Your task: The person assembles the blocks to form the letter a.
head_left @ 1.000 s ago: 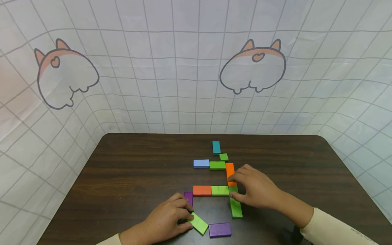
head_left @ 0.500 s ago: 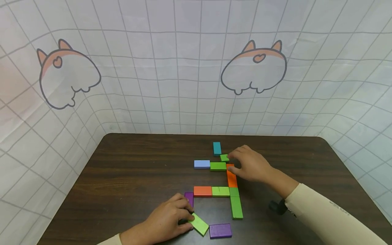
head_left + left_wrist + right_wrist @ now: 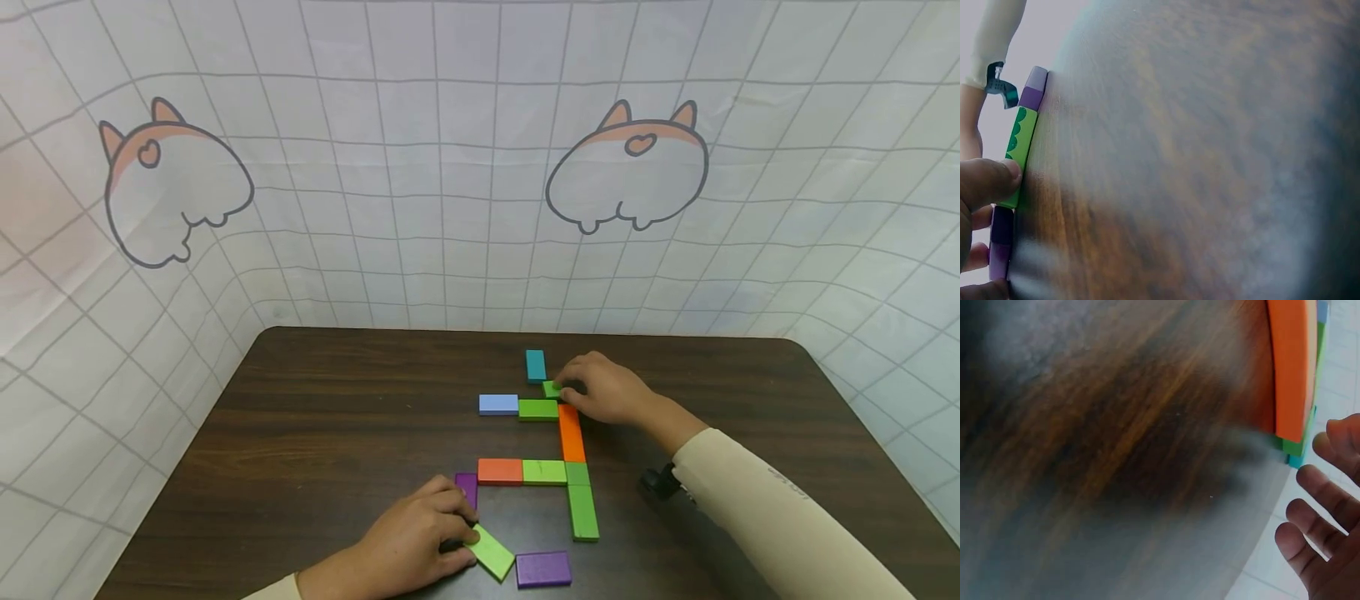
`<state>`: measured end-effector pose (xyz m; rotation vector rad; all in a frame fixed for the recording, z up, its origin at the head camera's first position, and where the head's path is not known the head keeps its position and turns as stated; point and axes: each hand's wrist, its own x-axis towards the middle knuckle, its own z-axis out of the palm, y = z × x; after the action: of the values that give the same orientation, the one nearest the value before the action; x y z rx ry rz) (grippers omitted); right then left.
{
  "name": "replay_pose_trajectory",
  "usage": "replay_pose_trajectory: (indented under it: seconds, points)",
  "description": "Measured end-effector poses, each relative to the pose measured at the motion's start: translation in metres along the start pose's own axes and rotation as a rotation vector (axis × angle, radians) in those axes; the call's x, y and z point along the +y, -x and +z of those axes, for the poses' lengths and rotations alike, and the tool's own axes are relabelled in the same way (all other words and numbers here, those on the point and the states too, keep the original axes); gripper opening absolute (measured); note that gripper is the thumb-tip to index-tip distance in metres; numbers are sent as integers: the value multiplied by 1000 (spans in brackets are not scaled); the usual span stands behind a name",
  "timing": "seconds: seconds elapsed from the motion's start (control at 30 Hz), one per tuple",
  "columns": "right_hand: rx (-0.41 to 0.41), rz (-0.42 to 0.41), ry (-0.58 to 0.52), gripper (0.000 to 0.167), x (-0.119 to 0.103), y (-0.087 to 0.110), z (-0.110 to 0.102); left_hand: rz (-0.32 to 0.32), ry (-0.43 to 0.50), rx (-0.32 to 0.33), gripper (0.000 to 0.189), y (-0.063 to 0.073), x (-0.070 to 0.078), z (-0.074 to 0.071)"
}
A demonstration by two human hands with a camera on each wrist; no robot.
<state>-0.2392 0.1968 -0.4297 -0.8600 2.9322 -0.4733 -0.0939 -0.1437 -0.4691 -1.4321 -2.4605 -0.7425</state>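
Observation:
My left hand (image 3: 416, 533) pinches the end of a light green block (image 3: 492, 554) that lies slanted on the table. In the left wrist view the thumb presses the near side of this block (image 3: 1019, 134). Its fingertips also lie near an upright purple block (image 3: 467, 488). Farther off, my right hand (image 3: 611, 390) has index finger and thumb at the right end of a small green block (image 3: 551, 389). The other right fingers (image 3: 1316, 481) are loosely bent in the right wrist view. A teal block (image 3: 536, 367) stands just beyond the small green one.
Other flat blocks form a bent row: light blue (image 3: 498, 405), green (image 3: 537, 410), orange (image 3: 571, 433), red-orange (image 3: 500, 472), light green (image 3: 543, 472), green (image 3: 582, 513) and purple (image 3: 543, 569). The dark wooden table (image 3: 337, 417) ends at a white gridded cloth (image 3: 405, 208).
My right hand has moved away from the orange and green blocks to the small green block, and its thumb and index finger have drawn closer together. My left hand stays on the light green block.

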Motion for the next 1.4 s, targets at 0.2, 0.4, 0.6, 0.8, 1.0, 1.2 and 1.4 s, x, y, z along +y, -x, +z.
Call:
replay_pose_trajectory:
  seconds: [0.2,0.4,0.6,0.8,1.0,1.2,1.4]
  points:
    - [-4,14,-7,24,6,-4,5,-4,5,-7,12,0,0,0]
    - [-10,63,12,25,11,-6,6,-1,-9,-4,11,0,0,0]
    - [3,102,71,24,14,0,4,-3,-4,-7,11,0,0,0]
    - [31,117,114,21,17,9,4,-1,-10,-6,11,0,0,0]
    - [72,133,115,19,23,23,3,-7,-4,-6,12,-1,1,0]
    - [119,127,105,19,24,39,-1,-17,-10,-15,12,-1,1,0]
    - [164,102,85,20,18,58,-4,-28,-13,-22,12,-1,1,-1]
